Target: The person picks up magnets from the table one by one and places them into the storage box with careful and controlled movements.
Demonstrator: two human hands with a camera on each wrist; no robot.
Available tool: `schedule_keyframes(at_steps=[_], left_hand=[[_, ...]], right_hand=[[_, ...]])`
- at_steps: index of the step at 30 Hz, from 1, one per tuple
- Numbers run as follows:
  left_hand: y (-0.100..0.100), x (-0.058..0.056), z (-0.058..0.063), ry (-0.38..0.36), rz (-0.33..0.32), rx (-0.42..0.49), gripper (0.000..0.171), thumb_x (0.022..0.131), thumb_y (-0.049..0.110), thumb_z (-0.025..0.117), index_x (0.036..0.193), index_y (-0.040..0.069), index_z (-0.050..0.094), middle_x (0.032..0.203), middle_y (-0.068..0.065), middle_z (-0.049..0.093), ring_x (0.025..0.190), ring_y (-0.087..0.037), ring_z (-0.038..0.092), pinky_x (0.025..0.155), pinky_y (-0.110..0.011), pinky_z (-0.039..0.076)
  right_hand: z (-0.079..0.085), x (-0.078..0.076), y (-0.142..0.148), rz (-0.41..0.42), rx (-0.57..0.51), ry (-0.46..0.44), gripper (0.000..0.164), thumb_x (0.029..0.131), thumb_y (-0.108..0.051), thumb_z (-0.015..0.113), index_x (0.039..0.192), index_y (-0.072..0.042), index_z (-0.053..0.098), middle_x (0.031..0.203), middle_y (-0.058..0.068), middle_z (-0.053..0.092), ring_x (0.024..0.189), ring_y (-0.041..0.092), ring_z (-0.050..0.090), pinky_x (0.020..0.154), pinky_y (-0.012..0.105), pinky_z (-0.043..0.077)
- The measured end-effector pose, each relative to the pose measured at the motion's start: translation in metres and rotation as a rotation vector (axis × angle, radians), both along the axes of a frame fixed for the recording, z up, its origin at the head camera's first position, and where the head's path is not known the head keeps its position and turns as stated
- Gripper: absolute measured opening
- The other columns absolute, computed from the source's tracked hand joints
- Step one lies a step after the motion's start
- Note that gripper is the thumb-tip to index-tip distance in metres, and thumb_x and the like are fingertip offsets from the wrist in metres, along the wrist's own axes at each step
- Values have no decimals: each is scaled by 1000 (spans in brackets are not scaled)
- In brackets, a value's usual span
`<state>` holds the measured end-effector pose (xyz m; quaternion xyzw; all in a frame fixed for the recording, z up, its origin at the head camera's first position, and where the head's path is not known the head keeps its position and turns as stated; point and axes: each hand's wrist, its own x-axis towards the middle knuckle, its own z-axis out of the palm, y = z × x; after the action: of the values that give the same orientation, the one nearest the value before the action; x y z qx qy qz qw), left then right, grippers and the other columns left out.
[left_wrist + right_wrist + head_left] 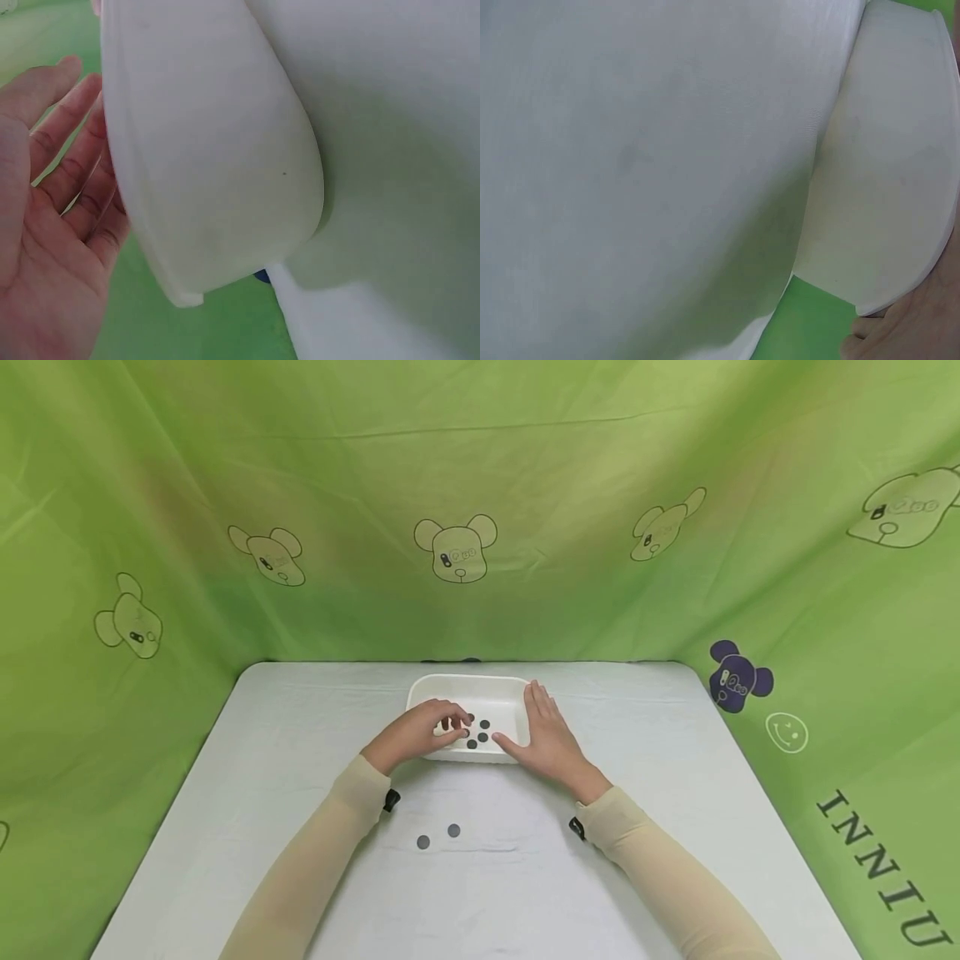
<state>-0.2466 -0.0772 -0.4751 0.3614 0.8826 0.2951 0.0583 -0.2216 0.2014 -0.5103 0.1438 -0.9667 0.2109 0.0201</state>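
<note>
A white rectangular tray (pixel 468 757) stands on the table, with several small dark discs (pixel 484 724) lying inside. My left hand (pixel 422 732) reaches over the tray's left and front rim. Its fingers bend loosely and its tips are beside the discs; nothing held shows. In the left wrist view, the thumb and fingers of the left hand (pixel 71 187) are spread apart behind the tray's wall (pixel 217 150). My right hand (pixel 553 742) rests along the tray's right rim, fingers straight, thumb over the front corner. The right wrist view shows only part of the right hand (pixel 919 322).
Two more dark discs (pixel 453 831) lie on the white-covered table (pixel 525 885) in front of the tray, between the forearms. Green cloth (pixel 555 610) printed with bear heads hangs behind the table and along both sides.
</note>
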Motion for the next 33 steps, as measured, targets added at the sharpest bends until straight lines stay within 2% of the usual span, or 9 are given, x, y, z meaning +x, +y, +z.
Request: schedule_keyframes(at_steps=[5,11,17,27,33], left_hand=[[-3,9,3,22,-3,2,16,105,22,73,119,15,76,108,5,73,101,-17,66,88,-32,56],[-7,21,5,5,-7,25,19,104,22,74,120,11,76,113,5,73,104,-23,67,90,-33,56],[-11,31,5,39,-4,33,15,103,23,75,118,19,76,107,8,71,99,-17,66,85,-30,56],[-24,45,2,64,-10,12,15,103,23,76,117,18,77,107,9,72,97,-12,65,88,-29,57],[-36,54,-4,34,-14,8,19,102,24,78,118,14,78,106,10,71,97,-14,66,88,-30,57]], right_hand=[[0,0,0,0,-4,-1,116,99,-68,61,168,9,9,177,27,8,165,42,10,136,48,8],[-1,0,1,-1,-8,-9,117,99,-70,61,169,7,7,179,23,3,166,40,9,136,46,7],[-2,-1,2,2,2,-6,117,99,-70,60,169,7,7,178,25,6,166,40,8,136,47,7],[-2,-2,1,-1,2,-5,116,100,-71,57,169,6,7,179,23,5,166,39,8,136,45,7],[-2,-1,2,-4,3,-11,115,100,-71,57,169,7,7,178,24,6,166,39,8,136,45,7]])
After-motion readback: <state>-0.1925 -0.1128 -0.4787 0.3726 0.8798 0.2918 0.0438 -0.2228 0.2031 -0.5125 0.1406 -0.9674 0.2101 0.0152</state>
